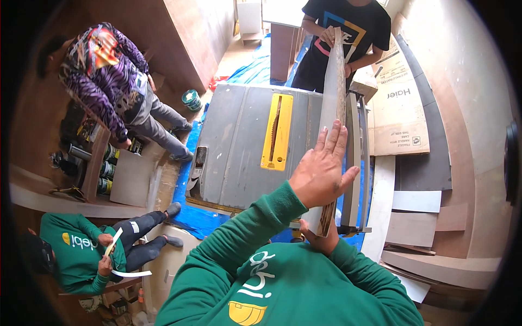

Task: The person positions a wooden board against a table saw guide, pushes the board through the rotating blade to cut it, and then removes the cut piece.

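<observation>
A long plywood board with a pale face stands on edge along the right side of a grey table saw. My left hand lies on the board's near part, fingers stretched out and pointing away from me. Below it, my right hand grips the board's near end from underneath, close to my chest; the board hides part of its fingers. At the far end, a co-worker in a black shirt holds the same board with both hands. To the left of the board, the saw blade shows in the slot of a yellow insert.
Metal rails run along the saw's right side. Cardboard and cut panels lie to the right. A person in a patterned shirt stands at the left; another, in green, sits holding a white strip. Blue sheeting covers the floor.
</observation>
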The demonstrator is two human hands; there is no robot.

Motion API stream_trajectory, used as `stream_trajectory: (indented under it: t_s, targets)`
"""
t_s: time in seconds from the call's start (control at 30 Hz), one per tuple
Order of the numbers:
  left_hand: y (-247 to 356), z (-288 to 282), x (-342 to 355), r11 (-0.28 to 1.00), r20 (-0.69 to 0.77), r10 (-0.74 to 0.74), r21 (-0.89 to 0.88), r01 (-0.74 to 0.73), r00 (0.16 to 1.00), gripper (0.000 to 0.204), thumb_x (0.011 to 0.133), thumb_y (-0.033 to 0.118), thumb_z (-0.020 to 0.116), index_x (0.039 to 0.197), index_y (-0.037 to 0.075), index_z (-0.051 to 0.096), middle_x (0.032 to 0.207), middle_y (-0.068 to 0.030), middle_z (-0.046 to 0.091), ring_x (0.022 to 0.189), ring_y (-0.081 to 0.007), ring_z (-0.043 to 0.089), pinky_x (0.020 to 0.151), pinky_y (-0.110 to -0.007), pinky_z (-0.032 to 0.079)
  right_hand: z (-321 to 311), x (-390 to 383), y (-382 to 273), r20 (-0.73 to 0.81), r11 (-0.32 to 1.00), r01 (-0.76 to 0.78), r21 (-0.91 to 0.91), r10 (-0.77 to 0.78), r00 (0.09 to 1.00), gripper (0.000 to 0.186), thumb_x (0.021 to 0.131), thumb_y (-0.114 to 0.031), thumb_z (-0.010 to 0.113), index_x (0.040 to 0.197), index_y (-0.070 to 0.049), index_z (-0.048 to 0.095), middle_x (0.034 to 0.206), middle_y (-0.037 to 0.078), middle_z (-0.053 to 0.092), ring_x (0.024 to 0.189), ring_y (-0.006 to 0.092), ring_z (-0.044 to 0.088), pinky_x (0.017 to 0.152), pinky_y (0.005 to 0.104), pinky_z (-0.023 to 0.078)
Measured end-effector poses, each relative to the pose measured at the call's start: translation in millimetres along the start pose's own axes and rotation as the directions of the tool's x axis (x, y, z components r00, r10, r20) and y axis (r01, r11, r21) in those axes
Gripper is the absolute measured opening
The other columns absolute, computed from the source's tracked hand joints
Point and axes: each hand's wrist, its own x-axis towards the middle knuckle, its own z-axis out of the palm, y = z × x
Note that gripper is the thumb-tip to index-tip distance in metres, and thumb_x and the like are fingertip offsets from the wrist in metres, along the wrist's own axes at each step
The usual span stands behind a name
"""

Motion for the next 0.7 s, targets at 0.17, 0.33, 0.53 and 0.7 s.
stream_trajectory:
  t_s: [0.17,0.33,0.53,0.7]
  targets:
    - [16,-13,-26,1.0,0.017,-0.001,-0.022,0.001,1.0,0.09,0.11,0.051,0.049,0.165,-0.014,0.02,0.174,-0.0354,0.017,0.162,-0.0532,0.018,0.132,-0.051,0.024,3,-5,3,-0.063,0.991,0.124,-0.048,-0.127,0.99,0.087,0.088,-0.011,0.076,0.16,-0.001,0.027,0.145,0.025,0.057,0.132,0.0411,0.062,0.111,0.0493,0.049]
    - [28,-23,-54,0.996,0.002,0.058,-0.067,-0.058,0.998,0.089,0.108,0.05,0.053,0.163,-0.015,0.028,0.173,-0.035,0.021,0.161,-0.0524,0.021,0.13,-0.05,0.027,-1,-1,11,0.011,0.821,0.375,-0.431,-0.411,0.912,0.065,0.092,-0.021,0.078,0.149,-0.003,0.053,0.142,0.021,0.062,0.134,0.0407,0.062,0.11,0.0501,0.05]
    - [37,-33,-90,0.992,0.029,0.077,-0.105,-0.074,0.997,0.089,0.107,0.048,0.057,0.163,-0.015,0.029,0.173,-0.0353,0.023,0.162,-0.0503,0.022,0.131,-0.049,0.024,10,6,5,-0.159,0.791,0.37,-0.488,-0.497,0.853,0.075,0.097,-0.035,0.073,0.157,-0.004,0.04,0.156,0.022,0.044,0.145,0.0424,0.044,0.118,0.0499,0.039]
    - [41,-37,-115,0.986,0.097,0.127,-0.123,-0.114,0.987,0.093,0.106,0.052,0.058,0.166,-0.011,0.025,0.175,-0.032,0.02,0.161,-0.0487,0.024,0.131,-0.05,0.025,15,9,2,-0.287,0.82,0.367,-0.439,-0.515,0.808,0.093,0.101,-0.044,0.069,0.168,-0.003,0.021,0.173,0.024,0.024,0.159,0.0446,0.025,0.129,0.0508,0.028]
